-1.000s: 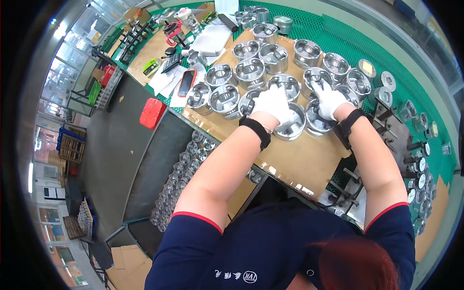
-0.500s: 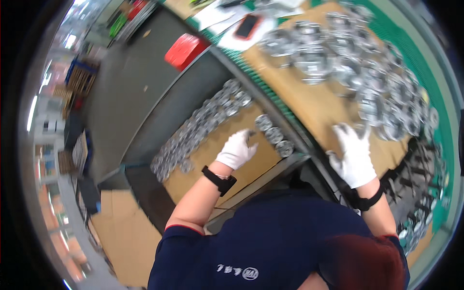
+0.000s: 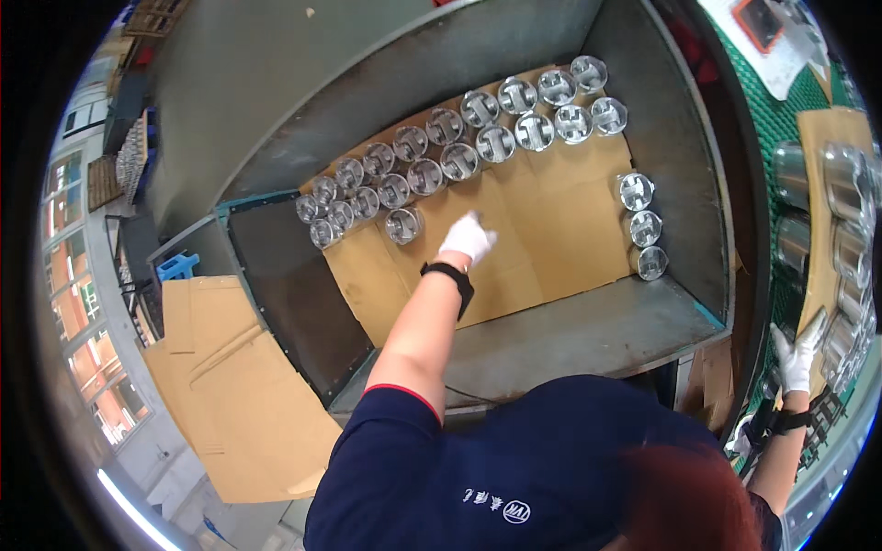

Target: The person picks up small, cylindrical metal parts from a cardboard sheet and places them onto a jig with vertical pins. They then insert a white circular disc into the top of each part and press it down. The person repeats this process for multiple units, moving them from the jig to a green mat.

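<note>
My left hand (image 3: 469, 241), in a white glove, is over the cardboard sheet (image 3: 551, 220) lining a metal bin. Its fingers are apart and part-curled, with nothing visible in them. Nearest to it is a single silver piston (image 3: 403, 225). Two rows of pistons (image 3: 459, 161) run along the bin's far side, and three more (image 3: 646, 229) stand near its right wall. On the green bench at the far right, my gloved right hand (image 3: 797, 356) rests at the near end of another cardboard sheet (image 3: 813, 138), thumb and fingers spread. Several pistons (image 3: 850, 248) crowd that sheet beside it.
The bin's metal wall (image 3: 680, 119) rises between the two work areas. Flat cardboard (image 3: 230, 386) lies outside the bin at left, near a blue plastic piece (image 3: 177, 266). A red-edged phone (image 3: 759, 23) sits on the bench at upper right.
The view has swung toward the bin, which now fills the middle, while the bench has shifted to the right edge. My right hand is now by the cardboard's near end. Both hands still look open.
</note>
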### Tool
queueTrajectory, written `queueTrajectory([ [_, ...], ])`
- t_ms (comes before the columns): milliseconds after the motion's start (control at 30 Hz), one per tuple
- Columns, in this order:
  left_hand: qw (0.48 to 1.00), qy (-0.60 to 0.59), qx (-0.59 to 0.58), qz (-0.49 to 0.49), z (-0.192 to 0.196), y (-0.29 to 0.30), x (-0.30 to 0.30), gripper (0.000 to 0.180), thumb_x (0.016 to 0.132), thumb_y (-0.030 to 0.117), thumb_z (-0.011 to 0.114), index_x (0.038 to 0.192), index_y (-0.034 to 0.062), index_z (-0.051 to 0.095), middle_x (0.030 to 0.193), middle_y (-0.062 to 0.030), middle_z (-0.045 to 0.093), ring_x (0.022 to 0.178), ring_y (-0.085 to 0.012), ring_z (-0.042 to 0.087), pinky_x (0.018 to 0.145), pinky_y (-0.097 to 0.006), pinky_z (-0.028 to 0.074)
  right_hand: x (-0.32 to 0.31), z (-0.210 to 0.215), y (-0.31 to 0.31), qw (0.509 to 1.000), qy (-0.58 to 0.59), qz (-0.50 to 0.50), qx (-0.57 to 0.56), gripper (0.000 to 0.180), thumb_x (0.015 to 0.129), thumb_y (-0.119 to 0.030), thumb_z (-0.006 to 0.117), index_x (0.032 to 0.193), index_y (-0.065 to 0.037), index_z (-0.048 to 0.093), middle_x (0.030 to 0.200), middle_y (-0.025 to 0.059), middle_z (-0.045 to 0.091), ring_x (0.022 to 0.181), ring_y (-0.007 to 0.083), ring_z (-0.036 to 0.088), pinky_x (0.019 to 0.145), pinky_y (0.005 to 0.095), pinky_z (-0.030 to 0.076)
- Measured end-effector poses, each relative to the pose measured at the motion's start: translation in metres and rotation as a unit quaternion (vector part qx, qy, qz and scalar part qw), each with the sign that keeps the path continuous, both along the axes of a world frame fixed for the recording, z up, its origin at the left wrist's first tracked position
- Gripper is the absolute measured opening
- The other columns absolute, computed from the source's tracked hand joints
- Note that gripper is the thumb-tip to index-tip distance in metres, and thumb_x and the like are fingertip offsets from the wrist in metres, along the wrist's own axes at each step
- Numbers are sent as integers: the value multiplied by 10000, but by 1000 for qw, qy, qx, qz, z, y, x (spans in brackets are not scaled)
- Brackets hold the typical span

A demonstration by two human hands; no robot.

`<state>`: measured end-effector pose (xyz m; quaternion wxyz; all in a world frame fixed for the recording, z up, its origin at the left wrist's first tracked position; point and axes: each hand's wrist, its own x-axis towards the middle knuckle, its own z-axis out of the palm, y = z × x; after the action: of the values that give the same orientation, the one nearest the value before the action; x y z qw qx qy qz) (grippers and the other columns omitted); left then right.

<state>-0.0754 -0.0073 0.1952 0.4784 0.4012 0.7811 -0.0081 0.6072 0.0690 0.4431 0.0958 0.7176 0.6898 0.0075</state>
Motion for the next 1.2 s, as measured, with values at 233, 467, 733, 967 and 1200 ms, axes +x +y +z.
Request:
queueTrajectory([
  [233, 971, -18, 172, 166, -141, 97, -70, 838, 791, 298, 756, 1476, -28, 401, 1363, -306, 577, 1301, -439, 537, 1095, -445, 442, 43, 17, 4, 995, -40, 45, -85, 1153, 824, -265, 816, 1600, 71, 33, 1650, 305, 128, 1548, 387, 145, 1264, 404, 117],
  [467, 973, 198, 113, 46, -203, 162, -65, 858, 832, 381, 714, 1550, 63, 369, 1545, -368, 341, 1415, -532, 372, 1225, -430, 284, 18, 36, -6, 992, 11, -25, -125, 1097, 838, -178, 786, 1613, 36, 39, 1641, 270, 174, 1516, 355, 218, 1244, 399, 168],
  [733, 980, 201, 5, 5, -205, 195, -57, 800, 825, 256, 737, 1554, 237, 410, 1451, -346, 444, 1304, -469, 531, 1099, -428, 448, 5, 46, -17, 987, 40, -80, -130, 1036, 852, -94, 757, 1619, 3, 67, 1588, 246, 290, 1430, 338, 364, 1200, 400, 275],
  [967, 970, 238, -17, 56, -203, 199, -45, 662, 873, 188, 667, 1505, 233, 477, 1415, -315, 492, 1264, -447, 575, 1051, -426, 493, 12, 50, -20, 989, -13, -58, -132, 971, 873, -35, 735, 1613, -13, 105, 1481, 226, 441, 1294, 308, 514, 1088, 382, 431],
  [1200, 973, 229, 2, -26, -191, 189, -61, 794, 750, 341, 797, 1459, 115, 518, 1304, -288, 637, 1237, -407, 618, 1065, -414, 497, -6, 40, -12, 996, -6, -7, -94, 967, 869, -28, 741, 1619, -19, 131, 1566, 221, 350, 1342, 305, 469, 1081, 376, 443],
])
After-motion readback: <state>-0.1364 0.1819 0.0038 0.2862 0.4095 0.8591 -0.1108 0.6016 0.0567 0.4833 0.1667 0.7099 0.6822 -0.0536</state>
